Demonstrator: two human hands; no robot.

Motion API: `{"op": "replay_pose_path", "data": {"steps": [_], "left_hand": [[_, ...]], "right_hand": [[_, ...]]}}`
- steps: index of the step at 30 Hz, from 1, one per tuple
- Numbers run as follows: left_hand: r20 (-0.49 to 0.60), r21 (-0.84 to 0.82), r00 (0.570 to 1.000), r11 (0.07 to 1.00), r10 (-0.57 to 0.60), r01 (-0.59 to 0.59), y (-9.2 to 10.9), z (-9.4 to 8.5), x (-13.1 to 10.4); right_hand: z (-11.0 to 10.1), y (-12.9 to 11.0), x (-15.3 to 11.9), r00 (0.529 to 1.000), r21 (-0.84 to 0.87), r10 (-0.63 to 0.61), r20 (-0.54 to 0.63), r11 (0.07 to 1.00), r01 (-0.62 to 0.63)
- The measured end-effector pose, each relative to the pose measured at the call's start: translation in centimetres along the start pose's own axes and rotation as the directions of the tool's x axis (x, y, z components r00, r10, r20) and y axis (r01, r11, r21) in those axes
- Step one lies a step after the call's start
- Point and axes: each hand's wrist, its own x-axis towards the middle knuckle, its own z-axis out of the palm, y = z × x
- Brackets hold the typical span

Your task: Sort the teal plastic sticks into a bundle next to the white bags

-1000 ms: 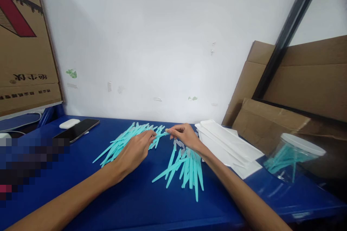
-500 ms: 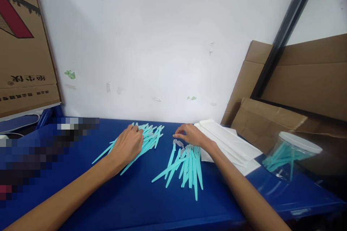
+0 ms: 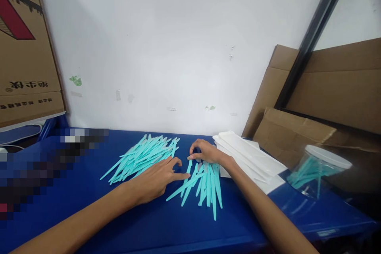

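Slim turquoise eyebrow razors with clear caps lie in two piles on the blue table. My left hand (image 3: pixel 159 176) is beside the left pile (image 3: pixel 139 152); its thumb and index finger are spread, with nothing visible between them. The thumb reaches to the edge of the right razor pile (image 3: pixel 210 190). My right hand (image 3: pixel 205 151) hovers over the capped ends of that pile. Its thumb and index finger close at the capped tip of the leftmost razor (image 3: pixel 188 168). The other right fingers are partly hidden.
White packets (image 3: pixel 247 154) are stacked behind my right forearm. A clear jar (image 3: pixel 315 174) with a white lid and more razors stands at the right. Cardboard (image 3: pixel 291 127) leans behind it, and a printed carton (image 3: pixel 26 55) is at the left. A white wall (image 3: pixel 166 47) backs the table (image 3: pixel 143 222).
My left hand has left the left pile and moved right and nearer, spreading its fingers by the right pile. My right hand has lowered slightly, its fingertips now at a razor's tip.
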Motion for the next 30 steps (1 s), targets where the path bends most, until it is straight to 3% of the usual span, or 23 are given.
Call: {"op": "replay_pose_path", "data": {"steps": [10, 17, 24, 30], "left_hand": [[0.044, -0.083, 0.987, 0.984, -0.152, 0.156, -0.3, -0.7, -0.1], [0.013, -0.176, 0.974, 0.958, -0.226, 0.225, -0.9, 0.1, -0.1], [-0.07, -0.255, 0.945, 0.921, -0.32, 0.293, -1.5, 1.1, 0.6], [-0.29, -0.351, 0.887, 0.902, -0.359, 0.25, -1.6, 0.9, 0.8]], "right_hand": [[1.2, 0.4, 0.3, 0.998, 0.019, 0.042, -0.048, 0.999, -0.041], [1.5, -0.7, 0.3, 0.998, 0.054, 0.033, -0.045, 0.998, -0.031], [0.8, -2.7, 0.2, 0.996, 0.075, -0.038, -0.085, 0.996, 0.044], [-0.1, -5.0, 0.0, 0.973, 0.32, -0.023, -0.231, 0.942, 0.099]]}}
